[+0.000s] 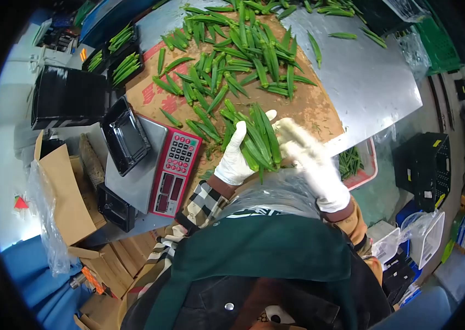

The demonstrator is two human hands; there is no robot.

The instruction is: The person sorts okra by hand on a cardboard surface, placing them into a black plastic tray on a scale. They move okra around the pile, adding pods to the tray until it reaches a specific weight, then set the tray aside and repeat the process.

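A bunch of okra pods [259, 140] lies in my white-gloved left hand [234, 162], its thumb pressed along the near side and fingertips showing at the far side. Just right of that bunch, my right hand [316, 168], in a white glove too, is smeared by motion. Beyond both hands a large loose pile of okra [243, 52] spreads over a flattened cardboard sheet [317, 113] with red print.
Left of my hands stands a red digital scale [175, 159] with a black plastic tray [125, 136] on its plate. Filled okra trays [126, 69] sit at the back left. An open cardboard box [67, 192] is at left; a red-rimmed bin of okra [361, 165] is below the metal table's right edge.
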